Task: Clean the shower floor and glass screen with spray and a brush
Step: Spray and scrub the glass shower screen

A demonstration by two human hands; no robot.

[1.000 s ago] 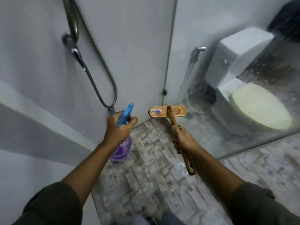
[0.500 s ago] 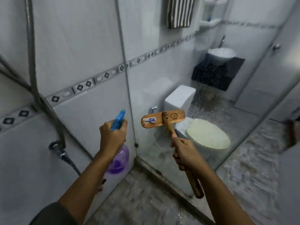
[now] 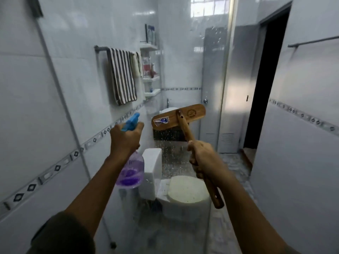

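grips both busy: left grip (image 3: 126, 139) at centre frame clenched round purple spray bottle (image 3: 131, 173), blue nozzle up; right grip (image 3: 203, 158) just right of centre grasping handle of wooden brush (image 3: 178, 117), head raised before droplet-speckled glass screen (image 3: 170, 145); toilet (image 3: 187, 189) low behind the glass.

Brush (image 3: 178, 117): varnished wood, smooth, semi-gloss. Spray bottle (image 3: 131, 172): clear purple plastic, blue plastic nozzle. Glass screen (image 3: 183, 70): clear, droplet-speckled. Wall tiles (image 3: 27, 88), left of frame: glossy white ceramic. Towel (image 3: 122, 76): striped cloth, matt.
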